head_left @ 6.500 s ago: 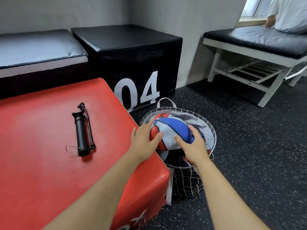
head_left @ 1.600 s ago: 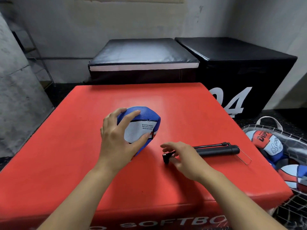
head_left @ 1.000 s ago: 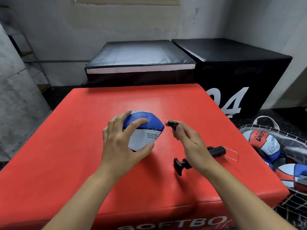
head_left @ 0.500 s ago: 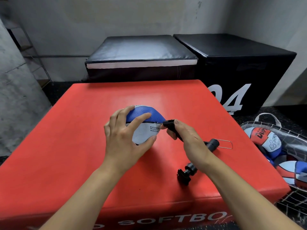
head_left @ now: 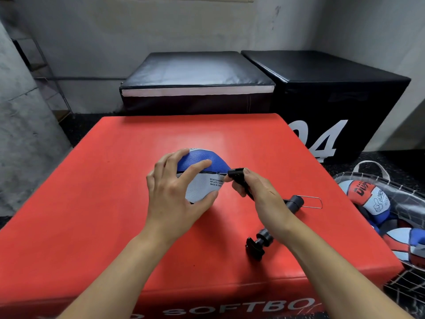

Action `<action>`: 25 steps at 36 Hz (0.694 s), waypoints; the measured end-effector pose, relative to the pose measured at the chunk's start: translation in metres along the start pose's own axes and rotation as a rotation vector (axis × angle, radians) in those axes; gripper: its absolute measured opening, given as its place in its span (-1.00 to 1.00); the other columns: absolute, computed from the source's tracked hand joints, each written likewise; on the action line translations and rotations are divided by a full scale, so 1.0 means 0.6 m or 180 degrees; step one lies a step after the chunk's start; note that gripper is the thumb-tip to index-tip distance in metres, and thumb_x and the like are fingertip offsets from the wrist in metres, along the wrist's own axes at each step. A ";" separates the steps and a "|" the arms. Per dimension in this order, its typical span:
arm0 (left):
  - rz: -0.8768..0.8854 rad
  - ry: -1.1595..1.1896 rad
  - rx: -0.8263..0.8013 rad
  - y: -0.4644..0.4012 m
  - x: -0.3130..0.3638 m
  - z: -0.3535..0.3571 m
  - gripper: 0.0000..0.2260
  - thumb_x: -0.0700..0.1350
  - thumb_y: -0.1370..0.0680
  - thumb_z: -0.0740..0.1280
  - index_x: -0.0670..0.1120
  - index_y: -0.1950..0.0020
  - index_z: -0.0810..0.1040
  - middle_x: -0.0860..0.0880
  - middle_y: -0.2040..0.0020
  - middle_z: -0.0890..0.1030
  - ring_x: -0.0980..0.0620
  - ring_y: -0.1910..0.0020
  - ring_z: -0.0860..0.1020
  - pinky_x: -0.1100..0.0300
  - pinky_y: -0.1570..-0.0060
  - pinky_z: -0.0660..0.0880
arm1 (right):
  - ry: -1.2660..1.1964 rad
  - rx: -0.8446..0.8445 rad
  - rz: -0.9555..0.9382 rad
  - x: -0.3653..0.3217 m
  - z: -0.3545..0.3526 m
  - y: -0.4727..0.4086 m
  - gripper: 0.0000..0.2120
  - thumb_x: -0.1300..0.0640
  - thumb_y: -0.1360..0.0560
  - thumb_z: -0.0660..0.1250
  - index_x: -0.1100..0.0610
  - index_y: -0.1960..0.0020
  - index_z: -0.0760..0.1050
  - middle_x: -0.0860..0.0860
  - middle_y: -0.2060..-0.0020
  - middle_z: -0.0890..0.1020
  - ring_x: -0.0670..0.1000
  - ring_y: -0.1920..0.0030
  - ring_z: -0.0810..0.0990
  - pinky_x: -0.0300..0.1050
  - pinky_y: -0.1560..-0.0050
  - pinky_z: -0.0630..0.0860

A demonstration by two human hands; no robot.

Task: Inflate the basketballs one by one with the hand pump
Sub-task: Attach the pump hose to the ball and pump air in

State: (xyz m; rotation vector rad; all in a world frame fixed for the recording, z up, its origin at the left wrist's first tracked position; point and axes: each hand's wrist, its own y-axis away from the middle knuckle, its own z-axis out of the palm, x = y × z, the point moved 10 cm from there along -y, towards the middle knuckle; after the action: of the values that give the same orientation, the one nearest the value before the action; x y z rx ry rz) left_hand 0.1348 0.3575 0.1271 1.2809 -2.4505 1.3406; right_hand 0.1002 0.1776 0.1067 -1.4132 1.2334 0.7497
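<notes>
A flat blue and white basketball (head_left: 208, 168) lies on the red soft box (head_left: 115, 215). My left hand (head_left: 177, 196) grips it from the near side, fingers curled over its top. My right hand (head_left: 259, 194) pinches the black nozzle end (head_left: 235, 173) of the pump hose, with its needle touching the ball's right side at the seam. The black hand pump (head_left: 294, 202) lies on the box under my right wrist, its T-handle (head_left: 255, 246) sticking out toward me.
A wire basket (head_left: 377, 180) with several more deflated balls (head_left: 368, 194) stands on the floor at the right. Black padded boxes (head_left: 197, 74), one marked 04 (head_left: 326, 141), stand behind the red box. A grey wall closes the left.
My right hand has brought the hose nozzle from just off the ball to its right side, and the needle now touches the seam. The left hand keeps its grip.
</notes>
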 end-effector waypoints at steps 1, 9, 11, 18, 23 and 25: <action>0.0008 -0.0001 -0.0002 0.000 0.001 0.000 -0.49 0.27 -0.42 0.45 0.21 -0.36 0.61 0.01 -0.48 0.44 -0.11 -0.47 0.37 -0.21 -0.32 0.33 | -0.0009 0.0012 0.0014 0.001 0.000 0.000 -0.44 -0.02 -0.66 0.00 0.50 -0.09 0.46 -0.16 0.32 0.38 -0.13 0.26 0.33 -0.34 0.16 0.31; 0.0056 -0.0023 -0.0029 0.000 0.006 0.007 -0.51 0.22 -0.41 0.49 0.19 -0.33 0.64 0.01 -0.45 0.46 -0.14 -0.45 0.38 -0.21 -0.31 0.34 | -0.0110 -0.0059 0.0194 0.007 0.008 -0.003 -0.55 -0.05 -0.67 0.04 0.24 0.06 0.55 -0.11 0.33 0.39 -0.11 0.28 0.32 -0.29 0.20 0.29; 0.0061 0.0005 -0.0050 0.000 0.006 0.011 -0.52 0.24 -0.42 0.46 0.18 -0.33 0.64 0.01 -0.44 0.47 -0.14 -0.44 0.38 -0.18 -0.32 0.34 | -0.0194 -0.0106 0.0309 0.014 0.008 -0.006 -0.57 -0.03 -0.69 0.08 0.27 0.07 0.52 -0.10 0.35 0.41 -0.11 0.30 0.33 -0.31 0.22 0.30; 0.0013 0.0182 -0.0058 0.003 -0.008 0.016 -0.59 0.20 -0.46 0.44 0.11 -0.28 0.68 0.01 -0.38 0.52 -0.13 -0.38 0.42 -0.09 -0.36 0.36 | -0.0837 -0.0076 0.0777 0.051 0.015 -0.014 -0.68 -0.10 -0.60 0.30 0.17 -0.08 0.49 -0.04 0.30 0.55 -0.05 0.27 0.40 -0.24 0.18 0.37; -0.0099 0.0307 0.0016 0.004 -0.020 0.010 -0.62 0.20 -0.49 0.39 0.07 -0.22 0.71 -0.01 -0.35 0.56 -0.13 -0.34 0.46 -0.07 -0.31 0.36 | -0.1052 -0.0090 0.0771 0.055 0.030 -0.021 -0.69 -0.12 -0.54 0.33 0.13 -0.04 0.52 -0.02 0.28 0.58 -0.03 0.24 0.41 -0.19 0.13 0.39; -0.0142 0.0353 0.0032 0.004 -0.025 0.008 -0.63 0.19 -0.49 0.40 0.07 -0.22 0.72 -0.01 -0.34 0.56 -0.13 -0.34 0.47 -0.11 -0.31 0.38 | -0.1132 -0.0104 0.0789 0.057 0.035 -0.023 -0.71 -0.12 -0.54 0.34 0.12 -0.03 0.52 -0.02 0.27 0.58 -0.03 0.24 0.42 -0.19 0.12 0.39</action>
State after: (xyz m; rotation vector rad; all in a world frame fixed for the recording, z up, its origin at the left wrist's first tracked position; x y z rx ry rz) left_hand 0.1441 0.3642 0.1162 1.2207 -2.3310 1.3757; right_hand 0.1261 0.1870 0.0743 -1.1022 1.1277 1.1424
